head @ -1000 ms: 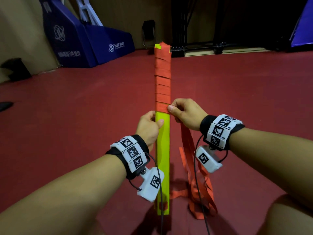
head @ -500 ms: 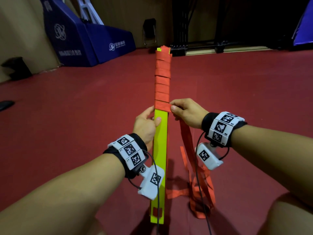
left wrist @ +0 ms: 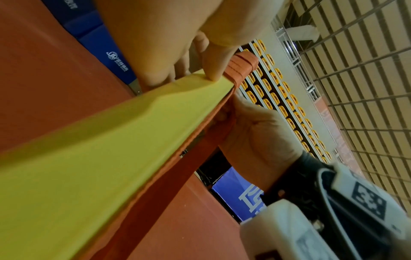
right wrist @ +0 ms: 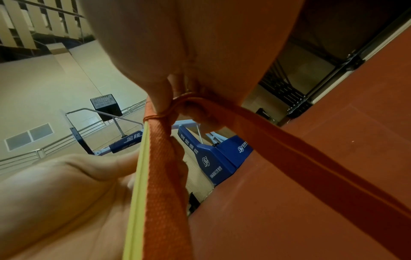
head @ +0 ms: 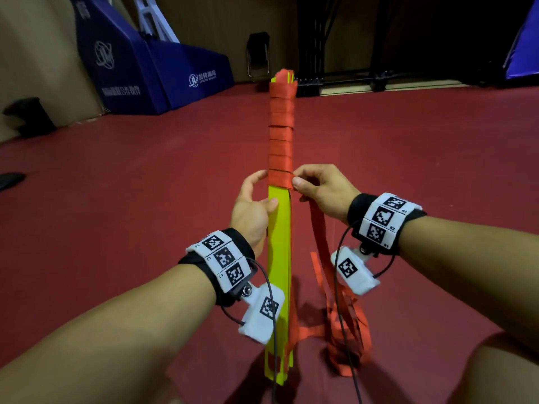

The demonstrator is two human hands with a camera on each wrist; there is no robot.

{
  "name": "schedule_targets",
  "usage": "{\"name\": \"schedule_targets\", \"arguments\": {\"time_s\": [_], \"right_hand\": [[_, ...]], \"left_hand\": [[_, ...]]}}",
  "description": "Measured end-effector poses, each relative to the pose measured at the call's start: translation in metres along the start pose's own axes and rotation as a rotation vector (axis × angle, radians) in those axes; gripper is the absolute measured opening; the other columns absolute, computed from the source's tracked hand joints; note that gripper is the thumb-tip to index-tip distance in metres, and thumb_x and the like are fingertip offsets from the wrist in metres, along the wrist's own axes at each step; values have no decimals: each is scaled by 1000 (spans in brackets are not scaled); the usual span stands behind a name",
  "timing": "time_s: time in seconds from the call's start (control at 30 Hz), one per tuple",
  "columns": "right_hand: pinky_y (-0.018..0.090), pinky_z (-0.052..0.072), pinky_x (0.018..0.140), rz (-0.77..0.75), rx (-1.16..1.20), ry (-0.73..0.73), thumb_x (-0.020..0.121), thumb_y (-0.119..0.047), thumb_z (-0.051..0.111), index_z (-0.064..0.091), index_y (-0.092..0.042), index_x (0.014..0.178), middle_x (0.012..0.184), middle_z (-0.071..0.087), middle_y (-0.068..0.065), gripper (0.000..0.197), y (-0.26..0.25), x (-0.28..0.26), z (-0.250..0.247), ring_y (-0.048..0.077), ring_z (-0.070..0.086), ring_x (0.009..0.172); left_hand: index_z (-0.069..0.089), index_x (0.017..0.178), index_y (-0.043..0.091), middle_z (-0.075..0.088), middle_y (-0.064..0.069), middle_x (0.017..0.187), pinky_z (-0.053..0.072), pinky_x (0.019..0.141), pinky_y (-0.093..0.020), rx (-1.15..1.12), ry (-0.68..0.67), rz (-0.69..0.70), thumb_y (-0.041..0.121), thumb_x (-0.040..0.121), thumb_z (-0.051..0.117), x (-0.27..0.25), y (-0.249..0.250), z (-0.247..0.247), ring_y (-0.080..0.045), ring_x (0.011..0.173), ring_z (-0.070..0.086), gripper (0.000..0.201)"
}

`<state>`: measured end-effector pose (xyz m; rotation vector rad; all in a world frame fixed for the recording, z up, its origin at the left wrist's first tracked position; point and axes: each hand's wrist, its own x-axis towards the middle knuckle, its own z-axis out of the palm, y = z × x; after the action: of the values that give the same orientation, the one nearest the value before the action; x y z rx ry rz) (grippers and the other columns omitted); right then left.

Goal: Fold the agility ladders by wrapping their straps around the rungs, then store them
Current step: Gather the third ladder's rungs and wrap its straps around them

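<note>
Blue padded base (head: 151, 68) behind; floor (head: 116, 228) red.

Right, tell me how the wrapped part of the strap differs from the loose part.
The wrapped strap lies in tight flat bands around the far half of the yellow rungs; the loose strap hangs slack from the right hand, beside the rungs. The wrapped part is held off the floor; the loose part ends in a tangled heap on it. Both are the same orange webbing.

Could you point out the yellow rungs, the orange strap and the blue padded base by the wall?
yellow rungs (head: 279, 258), head view, bare face below the wraps.
orange strap (head: 280, 135), head view, wound turns on the rungs.
blue padded base (head: 186, 74), head view, its sloped top.
</note>
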<state>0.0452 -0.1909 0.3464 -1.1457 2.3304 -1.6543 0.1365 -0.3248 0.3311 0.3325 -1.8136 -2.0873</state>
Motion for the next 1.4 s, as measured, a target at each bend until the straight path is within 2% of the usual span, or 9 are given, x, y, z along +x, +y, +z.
{"name": "schedule_targets", "arguments": {"time_s": [0.13, 0.33, 0.57, 0.83, 0.97, 1.1, 1.2, 1.33, 1.4], "right_hand": [[26, 53, 63, 4, 118, 62, 98, -10, 60, 63, -16, 80, 72, 55, 1, 20, -4, -2, 5, 11, 53, 66], [22, 47, 57, -23, 234, 95, 94, -13, 66, 63, -8, 78, 67, 57, 8, 17, -13, -8, 10, 12, 52, 59], [22, 53, 59, -44, 310, 59, 93, -4, 65, 66, 2, 87, 69, 65, 9, 8, -15, -9, 6, 11, 63, 58], [12, 45, 55, -16, 266, 57, 91, 4, 65, 62, -3, 80, 59, 67, -4, 13, -7, -4, 1, 2, 62, 53], [15, 45, 59, -12, 145, 71, 91, -7, 70, 62, -10, 78, 67, 68, 3, 15, -4, -3, 2, 3, 62, 57], [19, 42, 58, 17, 78, 103, 87, -18, 76, 59, -18, 82, 70, 69, 1, 19, 3, 2, -1, 4, 57, 57], [27, 42, 62, 29, -7, 27, 91, -27, 72, 65, -17, 83, 69, 70, -3, 14, 3, 2, -4, 7, 53, 58], [34, 35, 64, 77, -39, 18, 89, -55, 58, 67, -10, 74, 63, 55, 1, 48, 1, 5, -9, 15, 43, 58], [33, 33, 63, 94, -61, 24, 87, -55, 57, 68, -14, 71, 60, 52, -4, 45, 1, 7, -11, 12, 42, 56]], "left_hand": [[58, 115, 32, 62, -9, 76, 45, 66, -37, -18, 7, 27, -9, 92, 48, -4, 4, 2, -25, 69, 55, 48], [61, 123, 16, 66, -1, 76, 51, 67, -34, -44, -102, 50, 7, 68, 69, -13, 10, 8, -19, 71, 61, 56], [66, 109, 14, 66, -18, 102, 53, 83, -41, 3, -96, 65, -13, 93, 54, -13, 6, 13, -32, 101, 67, 34], [60, 110, 2, 64, -20, 91, 48, 85, -49, -21, -3, 41, -15, 93, 52, -9, 9, 12, -28, 76, 59, 25], [54, 118, 1, 64, -26, 100, 47, 91, -60, -70, 33, -21, -14, 93, 53, -9, 9, 14, -30, 75, 58, 29], [53, 120, 1, 64, -25, 104, 50, 89, -51, -83, 19, -23, -15, 94, 51, -9, 12, 13, -31, 83, 62, 31], [55, 118, 2, 65, -25, 107, 46, 102, -63, -98, 17, -35, -15, 93, 52, -9, 11, 12, -36, 94, 60, 30], [55, 118, 2, 64, -23, 101, 44, 103, -68, -84, 33, -59, -15, 93, 52, -10, 9, 12, -33, 83, 59, 31], [55, 119, 3, 64, -22, 100, 43, 102, -66, -80, 37, -60, -15, 93, 53, -9, 9, 12, -30, 79, 58, 32]]}}
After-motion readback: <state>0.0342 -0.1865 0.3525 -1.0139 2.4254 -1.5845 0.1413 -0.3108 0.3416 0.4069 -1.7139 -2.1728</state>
